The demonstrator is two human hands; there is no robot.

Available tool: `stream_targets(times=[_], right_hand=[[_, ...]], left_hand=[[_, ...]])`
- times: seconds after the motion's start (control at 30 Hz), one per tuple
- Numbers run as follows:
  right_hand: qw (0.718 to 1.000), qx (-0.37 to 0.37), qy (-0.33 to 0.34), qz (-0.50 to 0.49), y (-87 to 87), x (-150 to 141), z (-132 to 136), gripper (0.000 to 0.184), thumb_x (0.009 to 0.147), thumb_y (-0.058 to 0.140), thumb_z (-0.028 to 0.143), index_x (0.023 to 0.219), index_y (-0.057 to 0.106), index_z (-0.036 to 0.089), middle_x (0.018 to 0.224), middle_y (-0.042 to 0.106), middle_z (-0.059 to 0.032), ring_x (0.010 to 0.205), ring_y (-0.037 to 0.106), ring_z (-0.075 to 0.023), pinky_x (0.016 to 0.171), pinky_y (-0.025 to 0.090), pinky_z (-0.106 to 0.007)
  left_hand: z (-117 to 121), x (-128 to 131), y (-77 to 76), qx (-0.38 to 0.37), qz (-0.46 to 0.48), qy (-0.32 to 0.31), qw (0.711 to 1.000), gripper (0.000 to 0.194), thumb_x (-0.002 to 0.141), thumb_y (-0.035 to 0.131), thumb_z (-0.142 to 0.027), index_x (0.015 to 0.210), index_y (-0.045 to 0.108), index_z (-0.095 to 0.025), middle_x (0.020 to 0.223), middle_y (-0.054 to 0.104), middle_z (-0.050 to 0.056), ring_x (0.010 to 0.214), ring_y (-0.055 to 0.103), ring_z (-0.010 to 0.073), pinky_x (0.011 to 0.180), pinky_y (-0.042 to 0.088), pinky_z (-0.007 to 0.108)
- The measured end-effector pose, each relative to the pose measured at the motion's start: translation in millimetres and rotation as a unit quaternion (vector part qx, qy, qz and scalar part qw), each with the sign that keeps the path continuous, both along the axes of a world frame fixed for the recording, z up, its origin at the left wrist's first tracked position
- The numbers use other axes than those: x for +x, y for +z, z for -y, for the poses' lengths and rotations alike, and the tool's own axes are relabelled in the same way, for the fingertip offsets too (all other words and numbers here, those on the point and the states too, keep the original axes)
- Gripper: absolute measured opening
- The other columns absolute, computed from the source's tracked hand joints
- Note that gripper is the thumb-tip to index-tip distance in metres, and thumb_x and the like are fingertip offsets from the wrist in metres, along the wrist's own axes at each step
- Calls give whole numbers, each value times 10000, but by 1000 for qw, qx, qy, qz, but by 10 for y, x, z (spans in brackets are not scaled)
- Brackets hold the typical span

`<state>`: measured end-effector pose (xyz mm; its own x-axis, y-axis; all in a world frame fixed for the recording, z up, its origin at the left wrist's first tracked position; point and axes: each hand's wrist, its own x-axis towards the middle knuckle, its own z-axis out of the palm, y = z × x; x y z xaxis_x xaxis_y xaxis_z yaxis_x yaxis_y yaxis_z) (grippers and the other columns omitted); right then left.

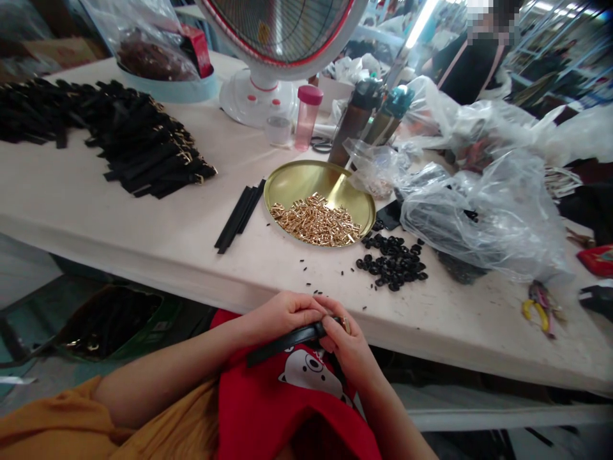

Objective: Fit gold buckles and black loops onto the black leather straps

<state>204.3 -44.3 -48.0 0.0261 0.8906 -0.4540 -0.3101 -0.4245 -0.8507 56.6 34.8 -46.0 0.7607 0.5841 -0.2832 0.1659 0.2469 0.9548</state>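
Close to the table's front edge, both hands meet over my lap on a black strap (287,342). My left hand (293,313) is closed, its fingers pinching near the strap's upper end. Facing it, my right hand (347,338) is closed round that same end. A gold-coloured metal bit (345,324) shows by the right fingers; whether it is a buckle or a ring I cannot tell. The strap's free end slants down to the left over a red apron (258,396) with a white bear print. The fingertips hide the join between strap and metal.
On the table, a gold tray (292,177) holds small gold metal pieces (320,220). Around it lie black straps (239,217), black round pieces (395,262) and plastic bags (488,211). Finished-looking straps (153,147) are piled left. A fan (263,96), bottles (357,115) and pliers (539,310) stand or lie around.
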Motion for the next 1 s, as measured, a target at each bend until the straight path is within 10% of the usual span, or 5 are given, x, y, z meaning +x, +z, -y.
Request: stream_targets(times=[0.33, 1.0], right_hand=[[997, 11, -1, -71, -44, 22, -11, 391, 782, 516, 334, 1148, 506, 197, 483, 284, 86, 432, 191, -71, 406, 153, -215], [954, 141, 1, 264, 8, 129, 12, 229, 821, 498, 372, 976, 522, 205, 707, 532, 4, 596, 476, -118, 550, 379, -238]], left_hand=[[60, 3, -22, -97, 55, 34, 993, 303, 710, 624, -398, 855, 640, -132, 720, 664, 23, 665, 612, 132, 621, 477, 221], [9, 22, 10, -272, 84, 33, 958, 318, 671, 695, -355, 846, 569, -122, 769, 677, 64, 646, 633, 123, 559, 454, 190]])
